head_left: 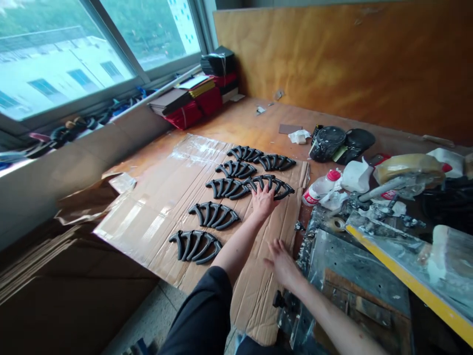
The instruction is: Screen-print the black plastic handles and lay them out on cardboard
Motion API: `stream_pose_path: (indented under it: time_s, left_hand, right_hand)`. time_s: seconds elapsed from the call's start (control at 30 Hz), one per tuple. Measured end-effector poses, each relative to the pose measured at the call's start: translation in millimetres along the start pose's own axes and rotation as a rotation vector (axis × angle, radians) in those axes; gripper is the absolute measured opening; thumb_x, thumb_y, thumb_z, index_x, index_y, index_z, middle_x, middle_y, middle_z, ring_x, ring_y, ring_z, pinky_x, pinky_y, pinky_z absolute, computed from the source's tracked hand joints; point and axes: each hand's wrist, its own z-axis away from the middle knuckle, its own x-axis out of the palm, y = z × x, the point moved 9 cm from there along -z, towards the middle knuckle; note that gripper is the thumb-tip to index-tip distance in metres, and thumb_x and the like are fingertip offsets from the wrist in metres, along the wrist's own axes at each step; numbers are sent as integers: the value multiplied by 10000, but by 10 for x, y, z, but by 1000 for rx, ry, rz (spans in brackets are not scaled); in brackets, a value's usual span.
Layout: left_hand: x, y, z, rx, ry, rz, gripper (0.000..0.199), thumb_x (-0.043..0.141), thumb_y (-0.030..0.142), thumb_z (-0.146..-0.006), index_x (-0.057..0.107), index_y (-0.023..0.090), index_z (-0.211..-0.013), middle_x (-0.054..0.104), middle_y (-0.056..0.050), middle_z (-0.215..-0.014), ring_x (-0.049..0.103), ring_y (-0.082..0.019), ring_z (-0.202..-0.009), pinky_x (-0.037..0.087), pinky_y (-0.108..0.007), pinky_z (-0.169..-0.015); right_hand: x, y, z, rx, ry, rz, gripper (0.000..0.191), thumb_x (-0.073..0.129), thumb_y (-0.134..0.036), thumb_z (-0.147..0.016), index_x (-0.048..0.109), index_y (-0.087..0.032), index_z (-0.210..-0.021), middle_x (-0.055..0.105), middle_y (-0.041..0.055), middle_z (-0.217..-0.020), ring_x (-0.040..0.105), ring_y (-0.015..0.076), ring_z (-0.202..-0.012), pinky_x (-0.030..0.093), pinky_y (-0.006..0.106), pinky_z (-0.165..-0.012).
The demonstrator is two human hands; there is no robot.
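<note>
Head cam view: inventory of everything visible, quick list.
black curved parts: 7, black, in rows on the cardboard sheet
cardboard sheet: 1, brown, taped, on the bench
bench: 1, orange-brown wood, under the sheet
bottle: 1, white with red cap, right of the sheet
can: 1, black, far right of the bench
metal plate: 1, grey, smeared, right of the sheet
board: 1, yellow edge, lower right
stack: 1, red and black, far corner by the window
window: 1, glazed, upper left
wall panel: 1, orange-brown wood, behind the bench
left hand: 1, on the nearest part of the second row from the far end, fingers spread
right hand: 1, open, over the sheet's right side
</note>
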Motion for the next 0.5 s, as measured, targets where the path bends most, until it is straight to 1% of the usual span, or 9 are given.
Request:
stream_pose_path:
  time_s: [0.07, 0.13, 0.2, 0.27, 0.33, 0.4, 0.43, 0.5]
  left_hand:
    - [229, 30, -248, 12, -79, 15, 424, 657, 490, -789, 654, 276, -1154, 547, -82, -1352, 440, -346, -1243, 335, -565, -1044]
    - [413, 21, -420, 4, -139, 20, 409, 653, 491, -791, 667, 257, -1126, 560, -92, -1332, 458, -346, -1232, 336, -568, -1043]
    - [513, -10, -530, -4, -143, 20, 435, 644, 500, -795, 659, 247, -1149, 531, -100, -1377, 436, -356, -1268, 311, -585, -1063]
    - [548, -40, -574, -5, -96, 22, 498, 624, 515, -807, 621, 250, -1229, 449, -106, -1469, 364, -378, -1341, 267, -615, -1086]
    - [544, -56, -534, -6, -8, 16, 564, 576, 506, -846, 527, 265, -1355, 328, -103, -1557, 241, -385, -1423, 205, -651, -1106]
    - [544, -47, -403, -5, 84, 5, 600, 517, 466, -892, 407, 279, -1452, 223, -97, -1603, 138, -359, -1471, 159, -655, -1125]
    - [552, -37, -309, -5, 121, 6, 612, 496, 447, -907, 361, 277, -1479, 191, -97, -1613, 112, -341, -1482, 151, -638, -1139]
    - [598, -10, -94, 0, 158, 25, 622, 479, 424, -917, 331, 251, -1496, 179, -107, -1615, 112, -319, -1488, 177, -583, -1163]
  right_hand:
    - [121, -16, 62, 22, -67, 35, 693, 495, -469, -909, 422, -23, -1433, 248, 232, -1543, 126, 363, -1459, 203, 510, -1169]
    - [133, -51, 108, 41, -105, 40, 747, 492, -511, -900, 383, -29, -1460, 168, 208, -1564, 62, 362, -1465, 145, 513, -1183]
    - [105, -78, 131, 66, -144, 29, 781, 490, -537, -893, 354, -35, -1475, 138, 197, -1567, 40, 359, -1466, 117, 516, -1188]
    - [76, -93, 136, 80, -171, 7, 799, 495, -545, -887, 336, -35, -1481, 114, 191, -1571, 21, 356, -1467, 108, 514, -1191]
    - [67, -91, 133, 80, -176, -16, 805, 505, -541, -882, 326, -37, -1485, 98, 186, -1576, 9, 348, -1469, 108, 515, -1192]
    - [81, -76, 129, 71, -169, -34, 808, 529, -521, -873, 327, -29, -1481, 100, 190, -1579, 11, 343, -1471, 120, 513, -1193]
    - [90, -68, 126, 64, -166, -42, 803, 541, -508, -869, 337, -21, -1474, 109, 196, -1578, 17, 342, -1472, 130, 511, -1192]
    - [89, -57, 113, 44, -155, -61, 785, 552, -488, -867, 362, -10, -1459, 140, 210, -1573, 35, 341, -1472, 148, 507, -1190]
